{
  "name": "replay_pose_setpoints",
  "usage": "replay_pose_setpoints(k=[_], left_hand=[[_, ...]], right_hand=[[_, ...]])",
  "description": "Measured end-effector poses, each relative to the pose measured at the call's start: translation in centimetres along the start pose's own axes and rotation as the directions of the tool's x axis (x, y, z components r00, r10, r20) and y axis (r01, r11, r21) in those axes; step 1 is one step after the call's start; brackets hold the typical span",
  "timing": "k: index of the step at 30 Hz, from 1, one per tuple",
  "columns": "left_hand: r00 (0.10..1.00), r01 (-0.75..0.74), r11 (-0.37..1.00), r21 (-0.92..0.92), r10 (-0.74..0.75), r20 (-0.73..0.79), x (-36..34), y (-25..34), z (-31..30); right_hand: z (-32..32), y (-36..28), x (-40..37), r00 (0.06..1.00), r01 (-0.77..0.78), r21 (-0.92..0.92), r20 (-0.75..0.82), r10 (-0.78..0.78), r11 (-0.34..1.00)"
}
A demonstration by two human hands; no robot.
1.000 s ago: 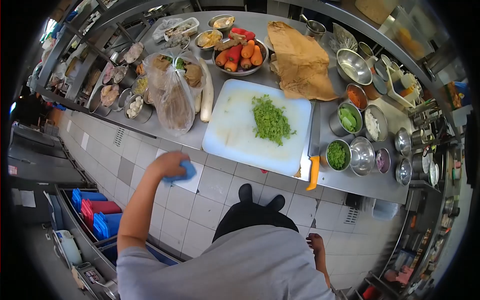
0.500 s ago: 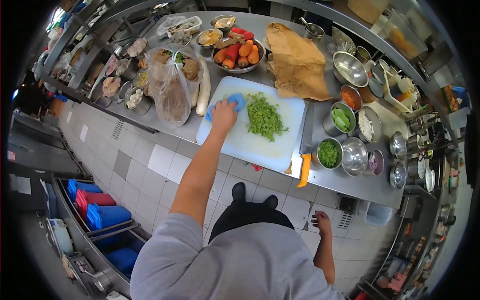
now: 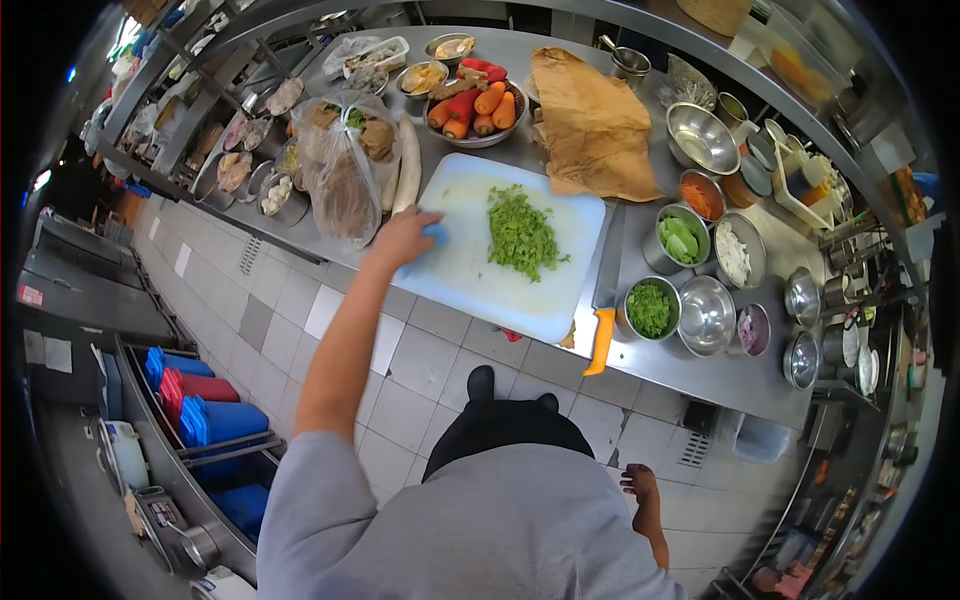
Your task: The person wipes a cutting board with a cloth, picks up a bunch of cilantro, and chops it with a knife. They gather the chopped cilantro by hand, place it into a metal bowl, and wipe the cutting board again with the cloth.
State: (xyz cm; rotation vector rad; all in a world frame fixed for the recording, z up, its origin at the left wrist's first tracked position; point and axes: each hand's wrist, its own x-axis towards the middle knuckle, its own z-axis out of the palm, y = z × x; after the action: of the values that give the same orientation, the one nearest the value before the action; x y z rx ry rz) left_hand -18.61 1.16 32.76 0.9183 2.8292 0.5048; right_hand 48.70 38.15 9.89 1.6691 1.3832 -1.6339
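Observation:
My left hand (image 3: 404,238) is at the left edge of the white cutting board (image 3: 465,295), closed on a blue cloth (image 3: 432,238) that shows only partly and is blurred. Chopped green leaves (image 3: 522,235) lie in a heap on the board, to the right of that hand. A knife with an orange handle (image 3: 599,342) rests on the steel table just right of the board. Low on the right, away from the table, my right hand (image 3: 637,480) hangs over the floor with nothing in it, its fingers loosely apart.
Behind the board are a bowl of carrots and peppers (image 3: 473,142) and brown paper (image 3: 592,125). A plastic bag (image 3: 345,180) and white radishes (image 3: 408,165) stand left. Metal bowls (image 3: 706,315) fill the right side. A shelf rail (image 3: 560,12) crosses above.
My left hand has moved left and slightly toward me with the blue cloth, from the upper left part of the board to its left edge. The chopped leaves remain in a heap.

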Motion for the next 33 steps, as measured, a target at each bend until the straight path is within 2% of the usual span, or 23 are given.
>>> replay_pose_setpoints(k=[2,5,7,8,9,11,13,15,17,18,19,21,24,26,27,30,32,33], left_hand=[[0.986,-0.06,0.998,-0.034,0.053,-0.159,2.5,-0.2,6.2],[0.981,0.11,0.98,0.164,-0.081,-0.176,-0.5,5.0,8.4],[0.985,-0.171,0.98,0.103,0.169,0.03,-4.6,4.1,8.3],[0.918,-0.286,0.957,0.037,0.263,0.296,-6.6,3.0,7.5],[0.773,-0.376,0.925,-0.058,0.347,0.531,-8.5,1.7,6.2],[0.58,-0.109,0.97,-0.217,0.24,0.779,-11.5,-0.8,2.8],[0.815,0.034,0.992,-0.118,0.042,0.579,-12.3,-0.8,-2.3],[0.94,0.22,0.951,-0.217,-0.148,0.306,-10.6,0.2,-4.9],[0.984,0.174,0.956,-0.234,-0.165,0.061,-7.2,0.2,-4.3],[0.991,0.113,0.976,-0.184,-0.124,-0.046,-4.9,0.0,-3.3],[0.986,0.057,0.99,-0.127,-0.075,-0.148,-2.6,-0.1,-1.9],[0.959,0.035,0.994,-0.099,-0.062,-0.277,1.9,0.2,0.5],[0.922,0.037,0.996,-0.078,-0.064,-0.382,7.2,0.3,5.4],[0.925,0.172,0.985,0.025,-0.153,-0.348,7.4,1.8,7.4],[0.921,0.239,0.968,0.082,-0.199,-0.336,7.3,2.2,8.2],[0.939,0.218,0.976,-0.024,-0.217,-0.267,4.8,2.6,8.7],[0.958,0.225,0.973,-0.051,-0.23,-0.171,0.3,3.7,8.8],[0.961,0.203,0.977,-0.071,-0.212,-0.176,-2.2,4.5,9.0]], right_hand=[[-0.7,-2.1,0.6,0.998,0.056,-0.037,0.001,-0.056,0.998],[-2.1,-4.8,0.7,0.991,0.129,0.003,-0.033,-0.129,0.992],[-2.4,-5.5,0.1,0.987,0.149,0.044,-0.066,-0.145,0.988],[-2.7,-4.9,0.3,0.99,0.129,0.042,-0.058,-0.126,0.991],[-3.3,-3.7,0.5,0.993,0.112,0.042,-0.051,-0.11,0.993],[-3.3,-1.8,0.5,0.994,0.077,0.044,-0.078,-0.074,0.996],[-2.9,0.0,0.2,0.997,0.044,0.044,-0.066,-0.041,0.998],[-2.0,0.8,-0.3,1.0,0.002,0.007,-0.03,-0.002,1.0],[-1.4,0.5,-0.3,0.999,-0.025,-0.074,0.025,0.027,0.997],[-1.2,-0.2,-0.1,0.999,-0.014,-0.09,0.044,0.018,0.996],[-1.1,-1.2,0.2,0.998,-0.004,-0.105,0.061,0.011,0.994],[-1.3,-2.6,1.3,0.996,0.054,-0.108,0.082,-0.045,0.993],[-1.8,-6.0,0.7,0.982,0.188,-0.044,-0.027,-0.189,0.981],[-2.2,-7.3,-0.3,0.968,0.241,0.013,-0.075,-0.239,0.971],[-2.4,-7.5,-0.9,0.967,0.242,0.031,-0.093,-0.238,0.97],[-2.1,-5.5,-1.7,0.977,0.184,0.07,-0.125,-0.174,0.981],[-1.7,-3.0,-1.9,0.986,0.116,0.084,-0.134,-0.104,0.99],[-1.2,-1.6,-2.1,0.991,0.083,0.091,-0.114,-0.072,0.992]])
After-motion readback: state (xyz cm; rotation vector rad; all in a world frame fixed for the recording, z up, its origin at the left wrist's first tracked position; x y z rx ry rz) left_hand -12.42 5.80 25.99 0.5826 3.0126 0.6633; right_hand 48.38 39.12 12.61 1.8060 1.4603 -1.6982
